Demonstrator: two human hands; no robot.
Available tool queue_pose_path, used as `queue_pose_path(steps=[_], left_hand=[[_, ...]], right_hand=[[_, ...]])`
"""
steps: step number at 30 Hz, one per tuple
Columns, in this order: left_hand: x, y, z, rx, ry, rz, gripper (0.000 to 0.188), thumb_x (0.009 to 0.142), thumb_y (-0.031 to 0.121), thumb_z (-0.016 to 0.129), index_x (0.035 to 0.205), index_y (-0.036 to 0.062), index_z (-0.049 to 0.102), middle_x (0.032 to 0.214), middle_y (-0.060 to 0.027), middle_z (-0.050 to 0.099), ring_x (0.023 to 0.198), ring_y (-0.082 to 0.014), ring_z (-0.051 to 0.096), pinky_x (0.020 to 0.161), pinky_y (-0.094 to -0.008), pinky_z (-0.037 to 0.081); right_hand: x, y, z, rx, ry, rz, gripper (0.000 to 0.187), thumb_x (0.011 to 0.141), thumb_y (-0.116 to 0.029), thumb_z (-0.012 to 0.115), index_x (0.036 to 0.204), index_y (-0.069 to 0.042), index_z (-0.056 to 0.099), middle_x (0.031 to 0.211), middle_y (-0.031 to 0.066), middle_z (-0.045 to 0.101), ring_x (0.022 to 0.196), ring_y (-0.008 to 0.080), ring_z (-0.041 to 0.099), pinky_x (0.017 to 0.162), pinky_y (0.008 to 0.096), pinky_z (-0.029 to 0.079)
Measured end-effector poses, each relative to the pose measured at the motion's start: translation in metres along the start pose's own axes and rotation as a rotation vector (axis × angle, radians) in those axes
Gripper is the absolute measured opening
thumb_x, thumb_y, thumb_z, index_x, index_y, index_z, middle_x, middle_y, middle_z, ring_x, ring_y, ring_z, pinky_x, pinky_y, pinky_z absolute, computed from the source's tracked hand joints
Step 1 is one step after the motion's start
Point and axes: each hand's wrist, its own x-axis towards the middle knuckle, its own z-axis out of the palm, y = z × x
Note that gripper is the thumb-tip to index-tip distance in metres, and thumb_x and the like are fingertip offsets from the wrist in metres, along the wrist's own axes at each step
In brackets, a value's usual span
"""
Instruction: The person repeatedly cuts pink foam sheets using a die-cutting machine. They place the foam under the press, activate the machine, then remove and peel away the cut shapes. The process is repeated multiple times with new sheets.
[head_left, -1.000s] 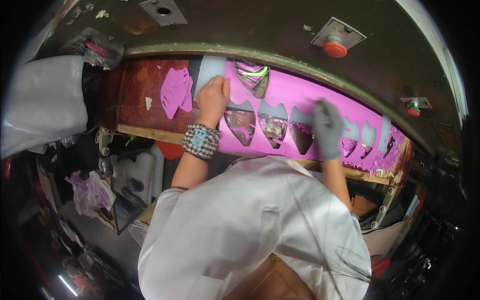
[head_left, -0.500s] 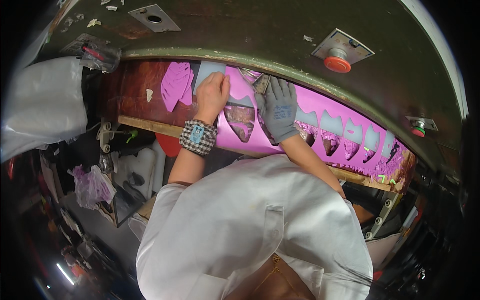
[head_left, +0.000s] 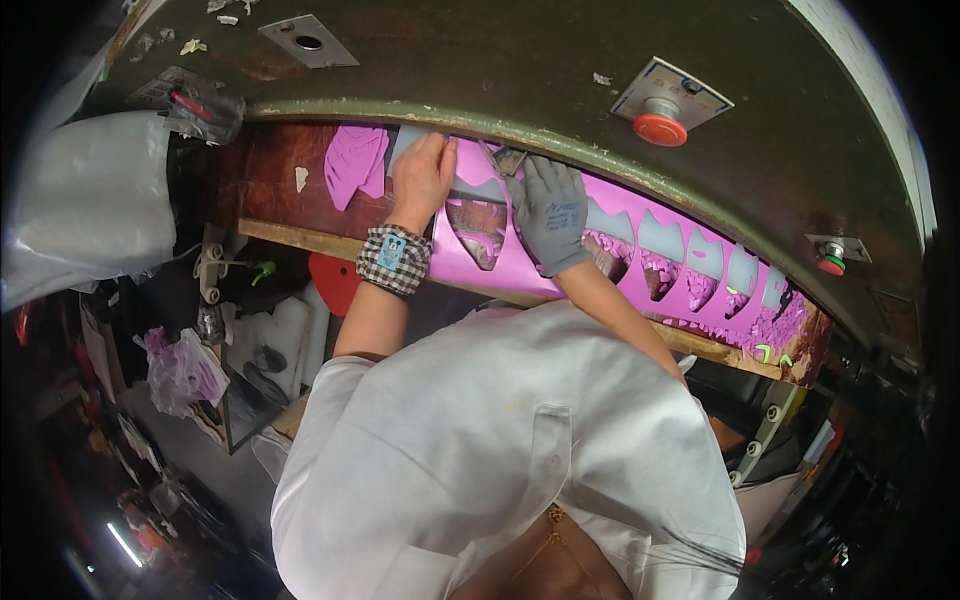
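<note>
A pink sheet with rows of cut-out holes lies along the long bench, its near edge bending down over the front. My bare left hand is closed at the sheet's left end, fingertips close to the green machine edge; its grip is partly hidden. My right hand, in a grey glove, rests flat on the sheet with its fingers stretched. Beside its thumb, a metal cutting die sits partly under the machine edge. A grey-blue pad shows through the holes.
Loose pink cut pieces lie at the bench's left. Pink scraps gather at the right end. The green machine body overhangs the far side, carrying a red push button and a green one.
My left hand has straightened and shifted slightly toward the machine edge. My gloved right hand has moved a little left, its thumb now out beside the die, which shows less from under the edge.
</note>
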Motion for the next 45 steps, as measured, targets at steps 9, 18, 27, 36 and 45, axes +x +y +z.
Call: queue_pose_path(steps=[9, 18, 27, 36, 45], left_hand=[[-0.038, 0.026, -0.043, 0.018, -0.115, -0.326, 0.016, 0.087, 0.022, 0.066, 0.088, 0.0060, 0.066, 0.068, -0.0098, 0.060, 0.068, -0.0303, 0.060, 0.061, -0.0424, 0.047], [-0.086, 0.025, -0.040, 0.110, -0.116, -0.193, 0.023, 0.085, 0.028, 0.068, 0.074, 0.0080, 0.067, 0.060, -0.0067, 0.058, 0.058, -0.0262, 0.057, 0.057, -0.0403, 0.043], [-0.090, 0.012, -0.034, 0.100, -0.081, -0.205, 0.021, 0.084, 0.027, 0.068, 0.071, 0.0095, 0.066, 0.060, -0.0084, 0.058, 0.059, -0.0292, 0.059, 0.057, -0.0414, 0.045], [-0.084, -0.003, 0.012, 0.050, -0.013, -0.205, 0.023, 0.084, 0.036, 0.061, 0.074, 0.0166, 0.068, 0.069, -0.0054, 0.063, 0.070, -0.0278, 0.061, 0.070, -0.0428, 0.047], [-0.033, -0.023, 0.017, -0.063, -0.012, -0.201, 0.023, 0.091, 0.030, 0.057, 0.077, 0.0119, 0.062, 0.073, -0.0093, 0.061, 0.075, -0.0304, 0.060, 0.075, -0.0439, 0.044]], right_hand=[[-0.057, 0.027, -0.133, 0.127, 0.237, 0.147, 0.052, 0.089, -0.011, 0.063, 0.136, 0.002, 0.043, 0.137, 0.0194, 0.046, 0.117, 0.0300, 0.054, 0.101, 0.0429, 0.040], [-0.040, 0.156, -0.226, -0.367, 0.656, 0.488, 0.095, 0.092, -0.061, 0.043, 0.135, 0.018, 0.012, 0.125, 0.0339, 0.033, 0.117, 0.0405, 0.040, 0.101, 0.0472, 0.035], [-0.087, 0.188, -0.213, -0.566, 0.419, 0.552, 0.102, 0.090, -0.048, 0.059, 0.144, 0.015, 0.000, 0.146, 0.0349, 0.021, 0.137, 0.0409, 0.029, 0.112, 0.0453, 0.027], [-0.016, 0.090, -0.074, 0.018, 0.250, -0.093, 0.062, 0.085, -0.025, 0.068, 0.132, 0.008, 0.044, 0.128, 0.0229, 0.053, 0.120, 0.0351, 0.052, 0.102, 0.0414, 0.040], [0.024, -0.003, 0.009, 0.226, -0.189, -0.416, 0.063, 0.081, -0.021, 0.066, 0.134, 0.004, 0.044, 0.129, 0.0192, 0.055, 0.121, 0.0321, 0.051, 0.107, 0.0426, 0.031]])
